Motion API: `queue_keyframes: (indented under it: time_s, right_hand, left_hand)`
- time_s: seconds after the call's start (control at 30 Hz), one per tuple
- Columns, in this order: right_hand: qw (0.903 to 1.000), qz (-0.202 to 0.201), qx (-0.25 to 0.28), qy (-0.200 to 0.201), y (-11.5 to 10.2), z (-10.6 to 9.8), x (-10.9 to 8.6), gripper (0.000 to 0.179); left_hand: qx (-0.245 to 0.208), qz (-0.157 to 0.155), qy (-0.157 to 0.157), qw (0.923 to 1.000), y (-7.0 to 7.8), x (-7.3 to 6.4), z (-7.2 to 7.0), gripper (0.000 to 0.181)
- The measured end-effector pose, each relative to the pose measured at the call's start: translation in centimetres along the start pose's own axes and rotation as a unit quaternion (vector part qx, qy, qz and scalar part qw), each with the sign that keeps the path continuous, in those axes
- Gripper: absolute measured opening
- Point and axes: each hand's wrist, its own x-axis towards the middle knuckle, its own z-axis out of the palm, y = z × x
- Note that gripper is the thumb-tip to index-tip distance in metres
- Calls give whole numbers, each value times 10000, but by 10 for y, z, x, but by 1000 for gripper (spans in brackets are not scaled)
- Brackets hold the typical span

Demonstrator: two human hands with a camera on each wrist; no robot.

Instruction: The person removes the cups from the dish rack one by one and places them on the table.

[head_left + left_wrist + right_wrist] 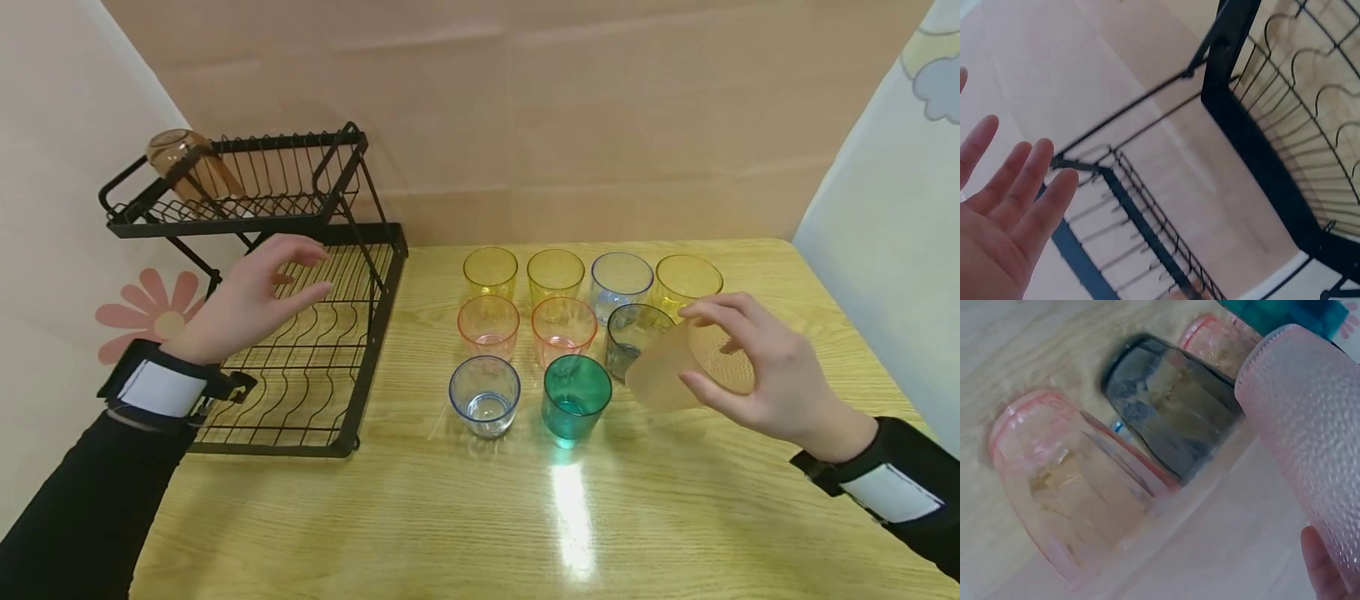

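My right hand (776,375) grips a pale, pinkish textured tumbler (660,375), tilted above the right side of the cup group. Its bumpy wall (1310,425) fills the right of the right wrist view. Close to it stand a grey glass (630,346) and a yellow glass (686,279). My left hand (251,304), fingers spread and holding nothing, hovers in front of the black two-tier dish rack (360,358). A brown glass (195,167) leans upside down on the rack's upper tier.
On the wooden table (450,517), a green glass (576,400) and a clear blue-rimmed glass (485,400) stand in front. Behind are pink glasses (489,329), more yellow ones (490,275) and another blue-rimmed glass (621,283). A brown-covered wall (585,125) closes the back.
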Motion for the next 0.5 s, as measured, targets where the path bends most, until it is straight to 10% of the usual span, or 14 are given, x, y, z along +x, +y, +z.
queue_keyframes:
  time_s: [0.5]
  right_hand:
    - [9892,-455,-608,-1255,2,30,-22,65]
  left_hand:
    - [148,-222,936,9952,0,-5,-39,32]
